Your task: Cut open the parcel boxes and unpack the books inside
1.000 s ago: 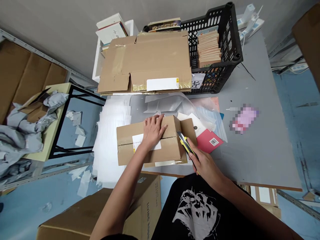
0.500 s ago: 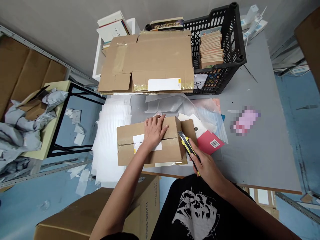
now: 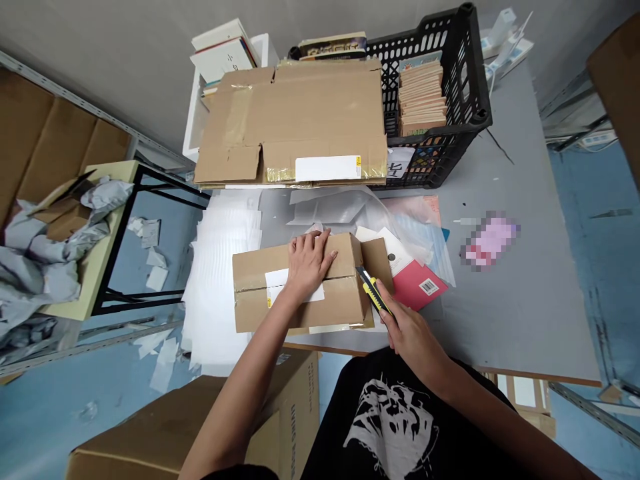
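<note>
Right hand [image 3: 413,333] and utility knife [image 3: 375,293] have shifted slightly since the earlier frame, hiding more of the handle's lower end; the cardboard box [image 3: 343,297] has stayed put. At the far left of the frame, crumpled grey packaging [image 3: 37,267] lies on a pale-topped table [image 3: 95,267]. Left of centre, white sheets [image 3: 220,267] are stacked on the grey worktable [image 3: 530,307]. Beside them, at the centre, lies the cardboard box. On its top the left hand [image 3: 307,261] rests palm down, fingers slightly spread, partly covering a white label [image 3: 276,277]. Just right, the right hand grips the knife handle, blade at the box's right end; I cannot tell whether it touches. Next comes a red booklet [image 3: 417,287] with a barcode. At upper right, a black crate [image 3: 443,160] holds books [image 3: 423,103].
</note>
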Demonstrator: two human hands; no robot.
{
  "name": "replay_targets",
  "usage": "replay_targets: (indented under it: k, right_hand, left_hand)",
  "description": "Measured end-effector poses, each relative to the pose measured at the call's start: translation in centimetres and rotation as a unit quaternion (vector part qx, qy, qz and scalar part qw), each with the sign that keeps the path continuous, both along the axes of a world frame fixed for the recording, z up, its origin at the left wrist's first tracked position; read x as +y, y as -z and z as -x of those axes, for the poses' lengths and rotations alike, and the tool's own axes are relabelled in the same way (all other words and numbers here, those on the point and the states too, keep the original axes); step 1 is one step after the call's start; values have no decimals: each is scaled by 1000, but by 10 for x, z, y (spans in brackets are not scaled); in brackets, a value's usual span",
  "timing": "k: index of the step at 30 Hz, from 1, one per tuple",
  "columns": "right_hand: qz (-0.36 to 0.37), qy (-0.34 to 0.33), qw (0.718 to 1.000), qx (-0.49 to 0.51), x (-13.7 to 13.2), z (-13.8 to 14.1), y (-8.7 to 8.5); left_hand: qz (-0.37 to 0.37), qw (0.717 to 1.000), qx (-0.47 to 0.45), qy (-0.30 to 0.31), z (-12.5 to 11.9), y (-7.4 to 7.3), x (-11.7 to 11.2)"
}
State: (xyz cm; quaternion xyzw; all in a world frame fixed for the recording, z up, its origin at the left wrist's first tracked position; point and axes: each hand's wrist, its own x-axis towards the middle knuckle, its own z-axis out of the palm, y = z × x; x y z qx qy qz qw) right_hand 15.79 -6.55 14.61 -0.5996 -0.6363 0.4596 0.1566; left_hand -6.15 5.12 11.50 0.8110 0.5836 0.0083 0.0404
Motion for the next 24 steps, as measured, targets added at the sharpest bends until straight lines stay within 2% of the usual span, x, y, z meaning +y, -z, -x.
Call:
replay_targets:
  k: [4,7,11,14,18,24]
  right_hand:
    - [-43,-21,998,-48,-2,0,1]
    - [-63,-55,989,-120,-3,2,-5]
    - [-53,-118,958,-254,0,8,-22]
    - [-40,-152,934,-319,1,15,-35]
    - [-29,-180,917,-355,-1,22,-43]
    - [-57,-180,907,-376,-11,25,-40]
  left_hand:
    - [-2,1000,6,2,0,0,0]
    - [-1,1000,6,2,0,0,0]
    - [3,1000,3,0,-1,0,-1]
    - [8,1000,0,0,-2,0,-2]
    - [11,1000,-2,-2,-3,-1,-4]
    - [3,1000,-5,-7,-4,0,-6]
